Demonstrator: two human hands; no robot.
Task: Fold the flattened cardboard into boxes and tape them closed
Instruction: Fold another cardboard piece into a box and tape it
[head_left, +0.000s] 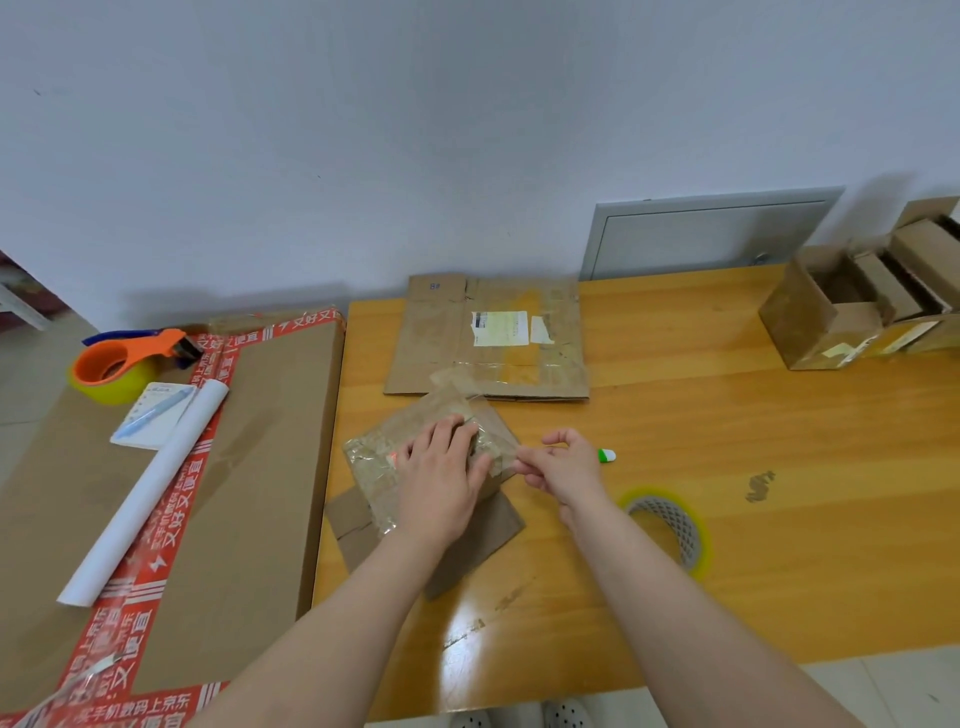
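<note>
Small box (384, 467) under left hand (441, 483); right hand (561, 462) apparently pinching tape.

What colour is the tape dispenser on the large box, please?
The tape dispenser is orange, clearest in the head view.

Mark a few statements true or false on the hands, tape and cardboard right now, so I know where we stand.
1. The left hand lies flat on the small taped cardboard. True.
2. The right hand holds the loose tape roll. False: that roll lies on the table beside the forearm; the right hand pinches the small taped cardboard's right edge.
3. The orange tape dispenser sits on the table. False: it sits on the large box at the left.
4. The labelled flat cardboard lies beyond both hands. True.
</note>
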